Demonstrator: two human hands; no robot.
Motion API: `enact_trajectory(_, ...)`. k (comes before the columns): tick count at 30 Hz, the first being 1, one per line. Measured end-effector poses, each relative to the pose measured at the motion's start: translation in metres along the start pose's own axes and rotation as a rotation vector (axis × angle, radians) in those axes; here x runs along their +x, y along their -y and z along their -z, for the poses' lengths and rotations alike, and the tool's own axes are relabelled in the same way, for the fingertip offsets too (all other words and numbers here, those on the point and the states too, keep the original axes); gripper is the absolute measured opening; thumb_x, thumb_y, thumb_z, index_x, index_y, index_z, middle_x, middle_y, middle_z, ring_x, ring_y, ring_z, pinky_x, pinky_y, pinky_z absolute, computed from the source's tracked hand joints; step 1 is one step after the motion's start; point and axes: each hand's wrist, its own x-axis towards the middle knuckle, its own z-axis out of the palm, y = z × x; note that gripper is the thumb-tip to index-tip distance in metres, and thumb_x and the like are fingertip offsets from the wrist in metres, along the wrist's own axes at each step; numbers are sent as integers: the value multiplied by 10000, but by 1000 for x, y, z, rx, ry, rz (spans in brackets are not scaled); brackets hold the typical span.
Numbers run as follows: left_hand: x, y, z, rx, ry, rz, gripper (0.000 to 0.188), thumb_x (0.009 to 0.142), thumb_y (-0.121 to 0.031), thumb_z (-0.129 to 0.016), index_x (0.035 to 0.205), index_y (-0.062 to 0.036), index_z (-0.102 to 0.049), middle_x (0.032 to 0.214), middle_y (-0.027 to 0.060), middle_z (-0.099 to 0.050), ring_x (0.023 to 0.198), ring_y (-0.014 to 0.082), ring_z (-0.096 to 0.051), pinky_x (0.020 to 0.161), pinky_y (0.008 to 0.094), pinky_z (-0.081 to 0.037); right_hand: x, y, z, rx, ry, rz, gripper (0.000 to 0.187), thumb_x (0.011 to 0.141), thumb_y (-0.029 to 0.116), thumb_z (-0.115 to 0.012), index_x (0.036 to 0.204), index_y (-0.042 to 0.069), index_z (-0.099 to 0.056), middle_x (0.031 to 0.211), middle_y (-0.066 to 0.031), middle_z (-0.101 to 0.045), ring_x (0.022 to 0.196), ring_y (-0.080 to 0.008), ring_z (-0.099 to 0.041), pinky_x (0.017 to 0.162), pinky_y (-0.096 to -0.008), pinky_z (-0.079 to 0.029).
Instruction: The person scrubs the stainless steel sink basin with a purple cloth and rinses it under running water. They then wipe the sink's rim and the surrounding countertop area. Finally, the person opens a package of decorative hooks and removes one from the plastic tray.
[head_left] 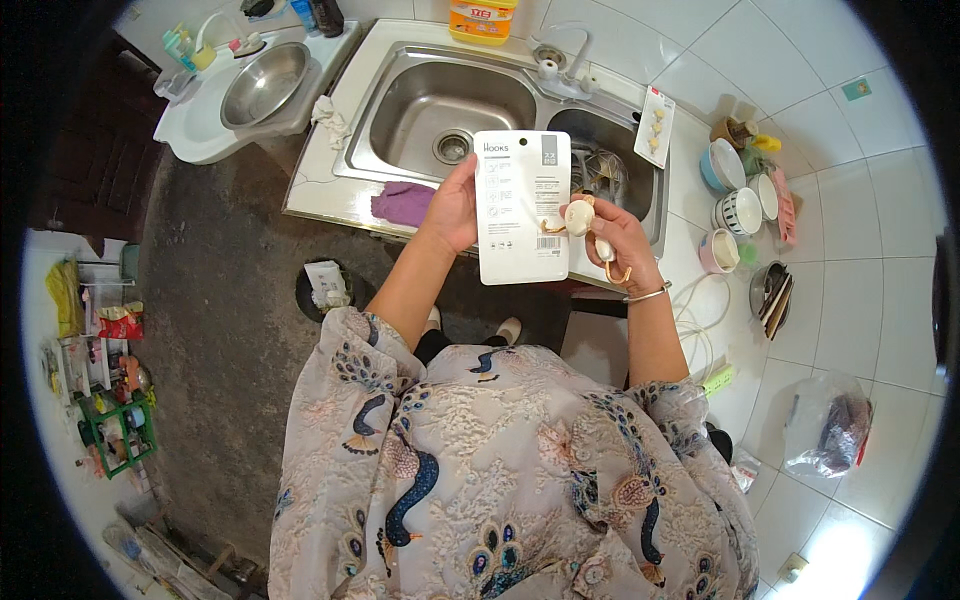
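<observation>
My left hand (455, 212) grips the left edge of a white hook packaging card (515, 225), printed side up, in front of the double sink. At the card's right edge my right hand (630, 250) is closed on several small wall hooks, with round cream-white bases (579, 217) and gold-coloured hook ends (620, 274). One gold hook end lies over the card's lower right. My fingers partly hide the hooks, so their exact number cannot be made out.
Behind the card is a stainless steel sink (395, 120), its right basin holding metal items. A second card with small hooks (655, 127) stands near the faucet (572, 78). Bowls (737, 210) crowd the right counter. A purple cloth (402, 204) drapes over the front edge.
</observation>
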Motion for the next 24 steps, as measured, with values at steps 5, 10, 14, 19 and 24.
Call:
enact_trajectory(5, 6, 6, -4, 19, -17, 5, 419, 907, -350, -446, 1176, -37, -517, 1144, 111, -580, 1045, 251, -561, 911, 398, -439, 0, 0, 10, -30, -9, 6, 447, 821, 148, -550, 1203, -71, -472, 1053, -123, -612, 473, -51, -440, 392, -159, -344)
enact_trajectory(10, 11, 10, -6, 14, -23, 20, 414, 905, -343, -449, 1177, -38, -517, 1147, 111, -578, 1047, 252, -560, 912, 400, -439, 1, 0, 18, -9, 1, -1, 442, 823, 156, -553, 1195, -69, -479, 1056, -123, -611, 471, -52, -441, 390, -160, -343)
enact_trajectory(14, 17, 14, -9, 11, -20, 23, 407, 904, -336, -455, 1172, -36, -518, 1146, 113, -578, 1049, 253, -559, 915, 402, -438, 0, 1, 26, 11, 2, 3, 442, 824, 156, -551, 1198, -68, -477, 1057, -126, -610, 470, -52, -443, 388, -161, -342)
enact_trajectory(19, 27, 25, -12, 15, -22, 54, 399, 905, -329, -456, 1159, -28, -522, 1138, 114, -581, 1047, 252, -560, 914, 401, -440, -6, -2, 41, 57, -14, 1, 367, 835, 120, -537, 1161, -47, -509, 1020, -89, -621, 481, -45, -462, 397, -167, -369)
enact_trajectory(24, 43, 42, -11, 31, 10, 94, 393, 908, -316, -451, 1159, -22, -519, 1131, 119, -584, 1043, 257, -562, 913, 405, -441, -16, -4, 57, 47, -57, 34, 413, 833, 143, -535, 1189, -59, -484, 1057, -129, -605, 473, -57, -442, 394, -164, -352)
